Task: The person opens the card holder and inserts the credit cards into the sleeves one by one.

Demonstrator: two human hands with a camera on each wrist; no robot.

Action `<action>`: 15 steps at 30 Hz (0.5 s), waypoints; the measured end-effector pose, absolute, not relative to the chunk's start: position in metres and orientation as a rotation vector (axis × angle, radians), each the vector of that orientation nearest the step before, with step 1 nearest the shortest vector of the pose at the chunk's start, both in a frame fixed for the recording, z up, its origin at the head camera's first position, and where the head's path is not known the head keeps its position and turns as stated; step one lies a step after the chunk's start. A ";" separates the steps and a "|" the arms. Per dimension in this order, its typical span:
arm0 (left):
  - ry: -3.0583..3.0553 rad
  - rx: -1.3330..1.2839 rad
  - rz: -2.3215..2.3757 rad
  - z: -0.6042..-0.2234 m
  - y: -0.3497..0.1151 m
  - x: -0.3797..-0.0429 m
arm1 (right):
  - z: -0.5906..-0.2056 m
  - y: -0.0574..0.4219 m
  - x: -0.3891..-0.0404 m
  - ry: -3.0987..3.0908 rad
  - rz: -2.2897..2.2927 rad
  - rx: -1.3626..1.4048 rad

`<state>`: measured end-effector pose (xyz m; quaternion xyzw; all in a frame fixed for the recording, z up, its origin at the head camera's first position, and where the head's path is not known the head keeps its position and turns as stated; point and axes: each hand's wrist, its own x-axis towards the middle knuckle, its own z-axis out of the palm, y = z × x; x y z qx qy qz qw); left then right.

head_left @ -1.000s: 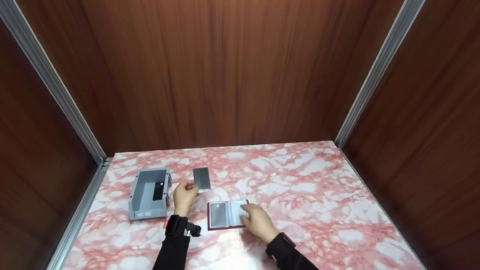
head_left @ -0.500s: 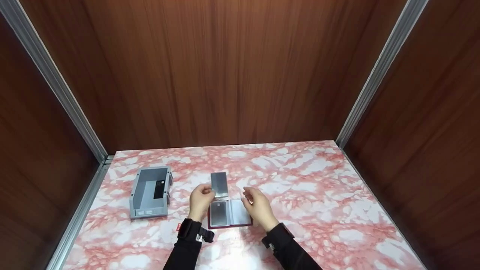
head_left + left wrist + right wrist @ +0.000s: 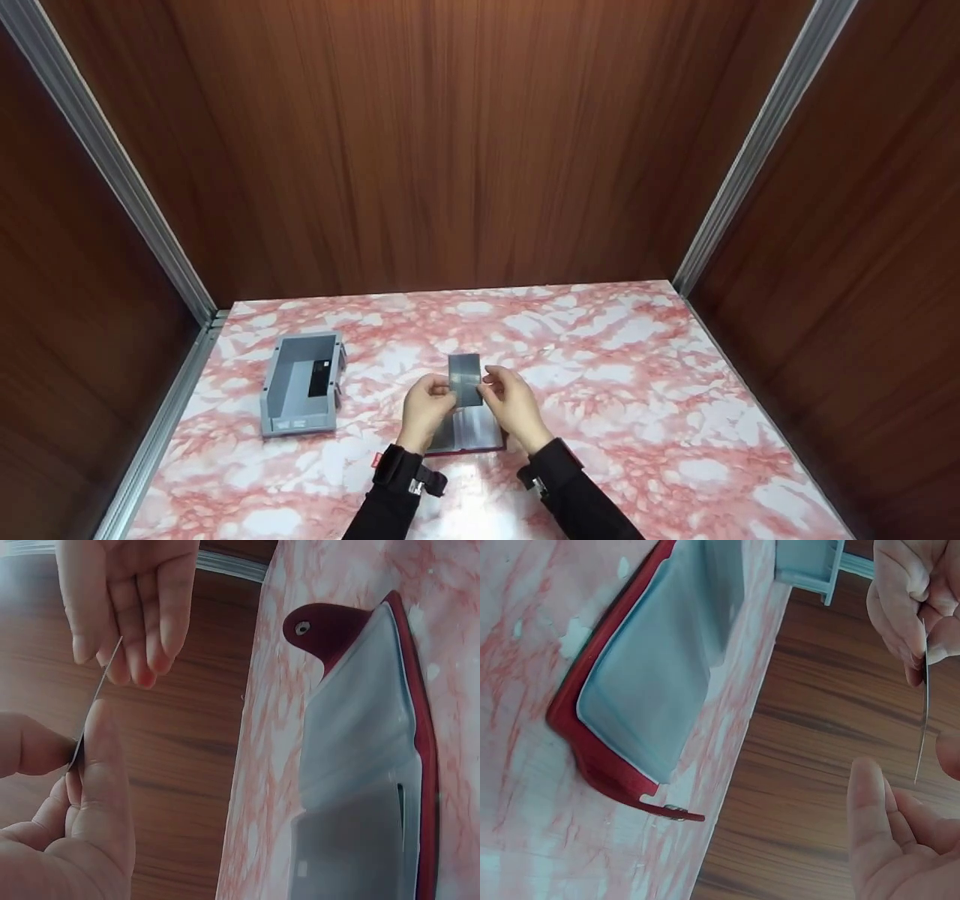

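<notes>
My left hand (image 3: 427,409) pinches a grey card (image 3: 465,380) between thumb and fingers, raised above the card holder. In the left wrist view the card (image 3: 97,701) shows almost edge-on. My right hand (image 3: 514,405) is at the card's right edge; in the right wrist view its thumb and fingers (image 3: 868,795) stand apart around the card's free end, not gripping it. The red card holder (image 3: 480,439) lies spread open on the table, with clear sleeves (image 3: 360,727) and a snap flap (image 3: 330,630). A grey card (image 3: 345,847) sits in its left sleeve, partly hidden in the head view.
A grey plastic bin (image 3: 300,424) stands on the left of the table, with a black card (image 3: 319,379) inside. The tabletop (image 3: 600,390) has a red and white marble pattern. Brown wood-grain panels (image 3: 450,150) with metal corner rails enclose it.
My left hand has carried the card rightward, from beside the bin to above the card holder. My right hand has lifted off the holder's right sleeve and come up to the card's edge.
</notes>
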<state>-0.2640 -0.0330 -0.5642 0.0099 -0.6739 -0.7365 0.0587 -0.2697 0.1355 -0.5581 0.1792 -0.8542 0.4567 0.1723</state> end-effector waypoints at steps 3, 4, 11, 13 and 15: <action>-2.031 0.004 -2.271 -0.564 -0.030 -0.263 | -0.555 0.134 -0.270 -2.441 1.305 0.478; -2.030 -0.006 -2.280 -0.563 -0.029 -0.262 | -0.555 0.134 -0.270 -2.446 1.307 0.466; -2.017 -0.063 -2.324 -0.532 -0.026 -0.239 | -0.552 0.134 -0.269 -2.483 1.316 0.435; -2.022 -0.062 -2.319 -0.531 -0.025 -0.238 | -0.551 0.134 -0.269 -2.479 1.327 0.433; -2.025 -0.069 -2.315 -0.533 -0.025 -0.238 | -0.551 0.134 -0.269 -2.470 1.334 0.424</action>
